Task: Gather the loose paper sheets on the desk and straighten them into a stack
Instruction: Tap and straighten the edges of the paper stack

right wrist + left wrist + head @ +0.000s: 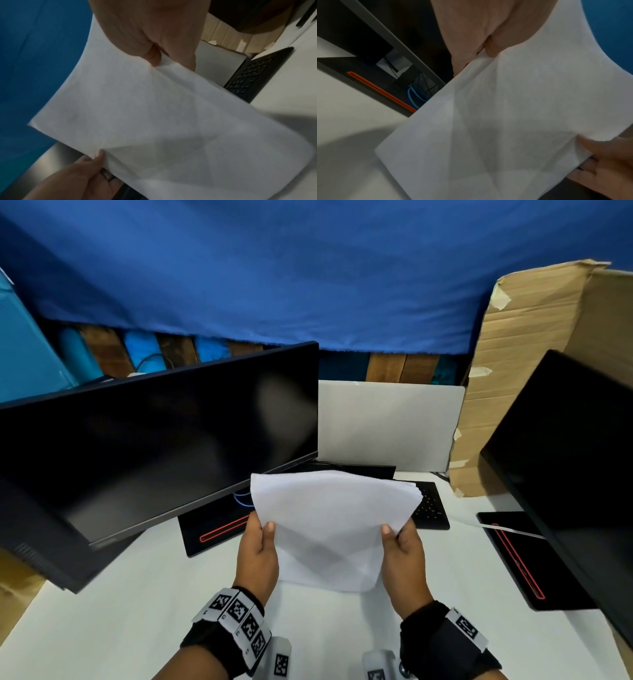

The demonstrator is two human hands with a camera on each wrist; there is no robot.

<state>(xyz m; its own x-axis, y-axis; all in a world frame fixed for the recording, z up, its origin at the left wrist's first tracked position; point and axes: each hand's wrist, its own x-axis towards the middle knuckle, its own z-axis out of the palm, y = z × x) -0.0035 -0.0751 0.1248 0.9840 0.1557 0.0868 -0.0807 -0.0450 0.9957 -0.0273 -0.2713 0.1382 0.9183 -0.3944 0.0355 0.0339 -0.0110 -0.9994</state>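
A stack of white paper sheets (pixel 330 529) stands on its lower edge on the white desk (pixel 120 611), tilted away from me and bowed at the top. My left hand (pixel 258 553) pinches its left edge, thumb in front. My right hand (pixel 404 556) pinches the right edge the same way. The left wrist view has the paper sheets (pixel 513 115) filling the frame, my left hand (pixel 488 35) at the top and my right hand (pixel 606 161) at the far side. The right wrist view mirrors this: the paper sheets (pixel 154 115), my right hand (pixel 154 33), my left hand (pixel 82 174).
A dark monitor (pixel 154 446) on a black base (pixel 212 529) with a red stripe stands at the left. A black keyboard (pixel 430 506) lies behind the paper. A second monitor (pixel 575 474) and a cardboard box (pixel 520 364) crowd the right side.
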